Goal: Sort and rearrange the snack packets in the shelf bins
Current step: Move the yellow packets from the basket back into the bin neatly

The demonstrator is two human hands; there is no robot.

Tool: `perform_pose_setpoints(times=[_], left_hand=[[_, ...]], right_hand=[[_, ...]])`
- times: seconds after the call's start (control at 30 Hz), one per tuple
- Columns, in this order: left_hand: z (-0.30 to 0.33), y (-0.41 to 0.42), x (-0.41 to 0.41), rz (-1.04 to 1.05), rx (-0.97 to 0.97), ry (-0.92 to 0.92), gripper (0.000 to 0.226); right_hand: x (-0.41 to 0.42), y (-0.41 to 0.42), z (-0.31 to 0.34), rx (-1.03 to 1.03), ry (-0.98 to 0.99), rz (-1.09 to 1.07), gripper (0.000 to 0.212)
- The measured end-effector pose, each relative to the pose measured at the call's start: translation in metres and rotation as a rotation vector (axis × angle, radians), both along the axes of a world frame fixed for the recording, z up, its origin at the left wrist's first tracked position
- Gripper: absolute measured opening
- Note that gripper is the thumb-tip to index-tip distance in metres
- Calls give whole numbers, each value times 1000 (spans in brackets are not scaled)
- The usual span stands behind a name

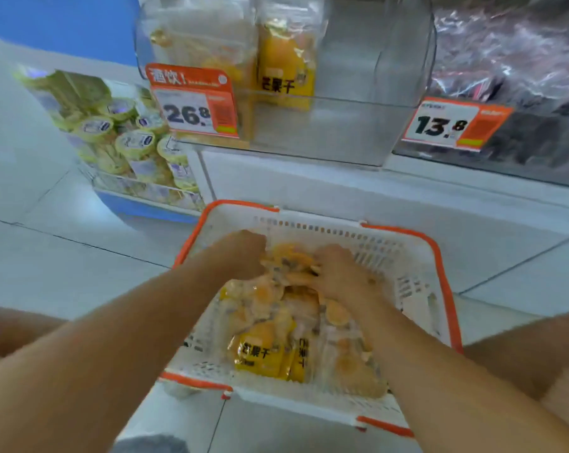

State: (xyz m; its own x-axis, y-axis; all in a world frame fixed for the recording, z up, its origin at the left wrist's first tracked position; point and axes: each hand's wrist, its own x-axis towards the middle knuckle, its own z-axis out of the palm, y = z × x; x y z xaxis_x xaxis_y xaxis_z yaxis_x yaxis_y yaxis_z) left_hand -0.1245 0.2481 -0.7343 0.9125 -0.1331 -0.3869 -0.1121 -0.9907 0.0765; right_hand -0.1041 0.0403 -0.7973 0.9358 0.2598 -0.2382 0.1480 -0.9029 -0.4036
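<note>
A white basket with an orange rim [410,266] sits on the floor in front of me, holding several clear-and-yellow dried-mango snack packets [260,351]. Both my hands reach into its far half. My left hand [243,253] has curled fingers closed on the top packets of the pile. My right hand [342,273] grips the same bunch of packets from the right side. Above, a clear shelf bin [358,103] holds two or three of the same yellow packets [284,67] standing at its left; the bin's right part has none.
Price tags reading 26.8 [191,103] and 13.8 [453,124] hang on the bin fronts. A neighbouring bin with dark packets [511,60] is at the right. A display of yellow-lidded cups [126,135] stands at the left. My knees show at both lower corners.
</note>
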Motion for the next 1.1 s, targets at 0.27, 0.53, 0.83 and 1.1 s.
perform_pose_setpoints(times=[0.27, 0.53, 0.83, 1.1], left_hand=[[-132, -14, -25, 518, -155, 258, 133], [-115, -23, -4, 288, -109, 353, 58], [-122, -46, -27, 535, -493, 302, 8], [-35, 13, -5, 446, -485, 98, 32]], right_hand=[[-21, -44, -99, -54, 218, -289, 134], [-2, -33, -101, -7, 16, -181, 50], [16, 2, -68, -139, -14, -8, 18], [33, -38, 39, 294, 378, -245, 23]])
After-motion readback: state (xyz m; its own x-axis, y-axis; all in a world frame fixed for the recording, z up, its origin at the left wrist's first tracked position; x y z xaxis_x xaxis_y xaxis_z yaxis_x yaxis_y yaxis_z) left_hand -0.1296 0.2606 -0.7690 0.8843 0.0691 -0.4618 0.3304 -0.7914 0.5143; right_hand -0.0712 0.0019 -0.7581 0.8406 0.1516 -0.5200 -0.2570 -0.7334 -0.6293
